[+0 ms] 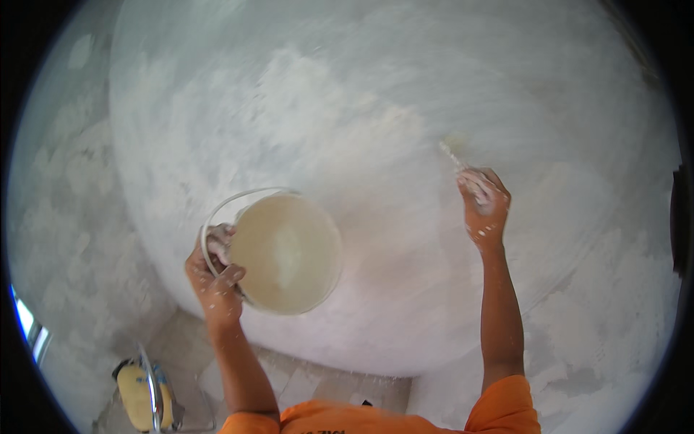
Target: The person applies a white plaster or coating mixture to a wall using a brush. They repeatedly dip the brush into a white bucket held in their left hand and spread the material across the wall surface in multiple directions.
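A round pail [286,253] with a cream-coloured inside hangs in my left hand [215,278]. The fingers grip its left rim, and the thin pale bail handle [238,195] loops up over the hand. My right hand [486,202], spotted with white, is closed on a small white-smeared tool [450,153]. Its tip meets the patchy whitish wall [361,108] beside a small yellowish wet patch [457,141]. Motion blur and the fingers hide the tool's shape, so its exact kind does not show.
Grey-white side walls [79,217] stand to the left and right. On the tiled floor [289,380] at lower left is a yellow object with a metal frame [148,394]. A bright window strip [29,322] shows at the far left, and a dark fixture [679,220] at the right edge.
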### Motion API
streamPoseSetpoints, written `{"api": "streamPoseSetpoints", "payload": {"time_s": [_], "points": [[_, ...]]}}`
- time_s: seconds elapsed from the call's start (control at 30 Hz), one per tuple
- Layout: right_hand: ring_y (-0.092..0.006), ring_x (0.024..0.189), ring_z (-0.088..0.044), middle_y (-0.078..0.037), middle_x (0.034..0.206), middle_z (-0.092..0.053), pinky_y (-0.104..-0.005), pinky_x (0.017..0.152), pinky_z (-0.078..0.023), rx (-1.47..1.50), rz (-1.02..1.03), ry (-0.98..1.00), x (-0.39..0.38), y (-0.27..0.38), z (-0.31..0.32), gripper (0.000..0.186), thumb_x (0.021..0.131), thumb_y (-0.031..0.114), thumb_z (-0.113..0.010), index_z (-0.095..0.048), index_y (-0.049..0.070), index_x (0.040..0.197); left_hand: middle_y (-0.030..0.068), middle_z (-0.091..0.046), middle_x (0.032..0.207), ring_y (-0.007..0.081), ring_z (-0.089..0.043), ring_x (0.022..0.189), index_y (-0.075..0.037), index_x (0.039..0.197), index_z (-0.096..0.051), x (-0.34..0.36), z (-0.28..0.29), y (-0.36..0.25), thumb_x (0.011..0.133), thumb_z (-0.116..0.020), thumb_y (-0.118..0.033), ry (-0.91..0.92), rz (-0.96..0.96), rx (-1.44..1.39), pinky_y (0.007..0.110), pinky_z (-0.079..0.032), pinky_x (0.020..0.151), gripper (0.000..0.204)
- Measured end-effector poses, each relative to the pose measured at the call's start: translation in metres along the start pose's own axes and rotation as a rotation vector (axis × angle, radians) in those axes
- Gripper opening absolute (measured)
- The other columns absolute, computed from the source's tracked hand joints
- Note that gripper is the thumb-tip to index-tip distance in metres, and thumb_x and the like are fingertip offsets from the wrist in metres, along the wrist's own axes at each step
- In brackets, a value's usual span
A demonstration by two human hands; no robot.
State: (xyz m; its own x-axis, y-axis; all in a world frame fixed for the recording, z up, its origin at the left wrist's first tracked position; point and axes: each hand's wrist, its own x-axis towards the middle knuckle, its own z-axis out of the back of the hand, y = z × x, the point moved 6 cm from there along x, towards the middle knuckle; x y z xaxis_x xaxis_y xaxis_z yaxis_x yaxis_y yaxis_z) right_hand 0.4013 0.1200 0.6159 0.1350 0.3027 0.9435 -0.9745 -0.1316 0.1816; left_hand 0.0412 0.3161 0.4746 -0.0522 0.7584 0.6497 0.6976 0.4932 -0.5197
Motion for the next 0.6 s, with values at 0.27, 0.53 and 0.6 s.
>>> {"api": "streamPoseSetpoints", "payload": {"time_s": [0.27,0.53,0.6], "points": [[-0.0265,0.085,-0.068,-0.018,0.087,-0.066,-0.0352,0.069,-0.061,0.866,-0.645,0.003,-0.084,0.051,-0.073,0.02,0.089,0.009,-0.066,-0.065,-0.01,0.093,0.0099,-0.053,0.088,0.0297,-0.056,0.102,-0.001,0.069,-0.051,-0.002,0.014,-0.008,0.047,-0.05,0.007,0.022,0.16,0.129,0.042,-0.042,0.097,0.024],[-0.0214,0.075,-0.066,-0.014,0.09,-0.067,-0.03,0.069,-0.055,0.933,-0.944,0.252,-0.14,0.114,-0.166,0.015,0.088,0.005,-0.068,-0.066,-0.01,0.092,0.0084,-0.053,0.085,0.0268,-0.061,0.089,-0.002,0.068,-0.052,-0.001,0.048,-0.011,0.047,-0.046,0.011,0.127,0.216,0.334,0.046,-0.033,0.113,0.025],[-0.0196,0.076,-0.066,-0.012,0.09,-0.068,-0.0286,0.072,-0.054,0.959,-0.885,0.403,-0.148,0.136,-0.188,0.013,0.087,0.003,-0.069,-0.067,-0.009,0.093,0.0077,-0.054,0.085,0.0259,-0.061,0.089,-0.004,0.067,-0.052,-0.001,0.062,-0.016,0.046,-0.05,0.005,0.122,0.209,0.332,0.048,-0.031,0.114,0.023]]}}
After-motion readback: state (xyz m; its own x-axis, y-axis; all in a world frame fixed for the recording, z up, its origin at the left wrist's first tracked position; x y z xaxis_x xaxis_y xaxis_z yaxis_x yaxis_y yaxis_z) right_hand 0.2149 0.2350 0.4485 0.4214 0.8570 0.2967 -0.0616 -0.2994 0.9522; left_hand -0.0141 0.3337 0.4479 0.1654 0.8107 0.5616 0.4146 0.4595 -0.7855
